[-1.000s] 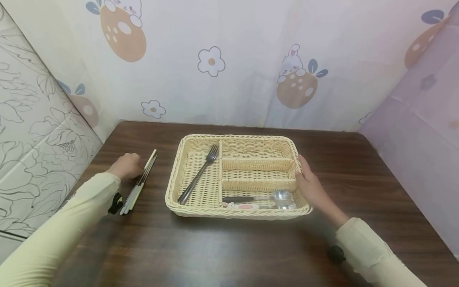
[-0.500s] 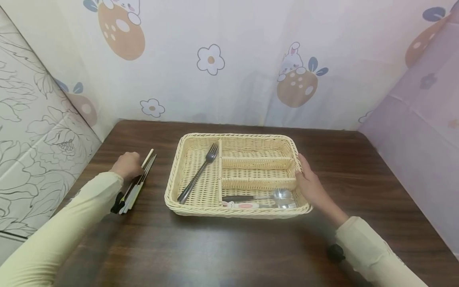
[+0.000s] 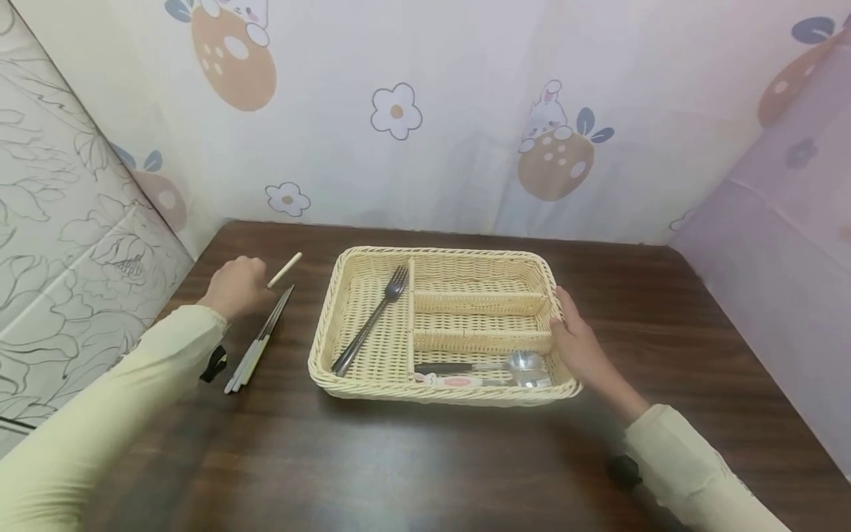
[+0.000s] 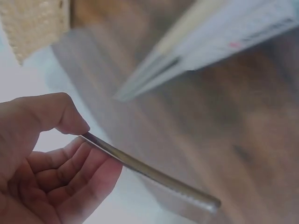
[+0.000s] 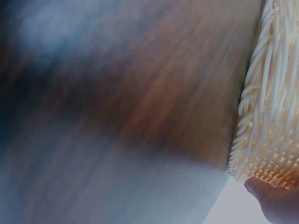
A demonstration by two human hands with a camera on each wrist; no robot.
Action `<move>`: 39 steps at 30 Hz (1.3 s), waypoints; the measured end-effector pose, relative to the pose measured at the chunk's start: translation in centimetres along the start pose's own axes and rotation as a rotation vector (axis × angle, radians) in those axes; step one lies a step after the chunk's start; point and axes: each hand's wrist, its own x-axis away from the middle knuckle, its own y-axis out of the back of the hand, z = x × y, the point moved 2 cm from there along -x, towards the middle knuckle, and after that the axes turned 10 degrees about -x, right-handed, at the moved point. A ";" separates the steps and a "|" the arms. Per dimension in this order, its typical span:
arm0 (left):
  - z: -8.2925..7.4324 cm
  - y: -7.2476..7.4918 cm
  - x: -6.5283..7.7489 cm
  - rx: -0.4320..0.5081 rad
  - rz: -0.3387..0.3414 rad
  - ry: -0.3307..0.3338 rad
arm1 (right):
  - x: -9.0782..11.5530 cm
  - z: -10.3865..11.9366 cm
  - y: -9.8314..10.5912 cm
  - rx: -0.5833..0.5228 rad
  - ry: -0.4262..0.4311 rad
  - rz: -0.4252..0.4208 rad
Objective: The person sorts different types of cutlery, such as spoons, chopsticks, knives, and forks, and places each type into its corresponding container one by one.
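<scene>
The left hand (image 3: 238, 287) has a narrow grip: its thumb and fingers pinch one end of a slim stick (image 4: 154, 171). The stick looks metallic in the left wrist view, while in the head view a pale length of it slants away from the hand toward the back of the desk (image 3: 399, 473). Its exact kind I cannot tell. The right hand (image 3: 580, 347) holds the right end of a cream woven basket (image 3: 482, 253), thumb and fingers at the rim.

Just beside the left hand, on its basket side, lie chopsticks (image 3: 246, 363) with grey and green handles, their metal tips pointing away from the person. The stick is clear of them, and left of the basket.

The basket stands in the middle of the desk. A dark-handled fork (image 3: 362, 334) lies aslant in its long left compartment, tines at the far end. To the right are three shorter compartments; the nearest holds a black-handled spoon (image 3: 444, 367) and a white-handled spoon (image 3: 459, 381) with a pink patch, side by side, bowls toward the right hand.

Behind the dark wood-grained desk hangs a pale curtain (image 3: 452, 170) printed with rabbits and flowers.
</scene>
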 end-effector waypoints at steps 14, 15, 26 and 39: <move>-8.2 5.3 -2.5 -0.064 -0.043 -0.201 | 0.2 0.1 -0.1 -0.022 -0.006 0.004; -8.9 5.6 -2.7 -0.075 -0.034 -0.229 | 0.2 0.1 -0.1 -0.022 -0.007 0.004; -16.8 6.3 -4.8 -0.173 0.128 -0.518 | 0.4 0.2 -0.1 -0.013 0.011 0.001; -25.1 4.5 -7.1 -0.131 0.199 -0.757 | 0.5 0.4 -0.1 -0.031 0.012 0.009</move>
